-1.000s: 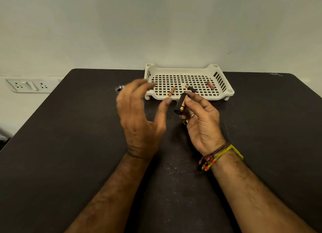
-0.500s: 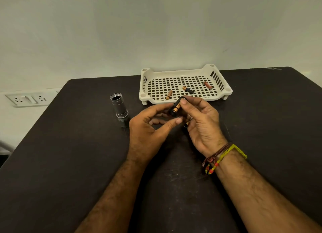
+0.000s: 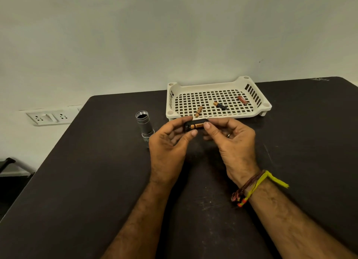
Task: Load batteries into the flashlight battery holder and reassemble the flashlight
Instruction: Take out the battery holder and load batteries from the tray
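A black battery holder (image 3: 195, 125) with a copper-and-black battery seated in it is held level between both hands, just in front of the tray. My left hand (image 3: 168, 144) pinches its left end with thumb and fingers. My right hand (image 3: 230, 140) grips its right end, thumb pressed on the battery. The grey flashlight body (image 3: 144, 126) stands upright on the table to the left, open threaded end up. Three loose batteries lie in the tray: a copper one (image 3: 198, 111), a black-and-copper one (image 3: 220, 105) and a reddish one (image 3: 242, 99).
The cream slotted tray (image 3: 259, 108) sits at the far edge of the dark table (image 3: 96, 191). A wall socket plate (image 3: 50, 117) is on the wall at the left. Something dark stands on the floor at the far left (image 3: 7, 162).
My left hand dropped from raised and open to take hold of the holder's left end. The holder turned from tilted to level. The view shifted and the flashlight body came into sight.
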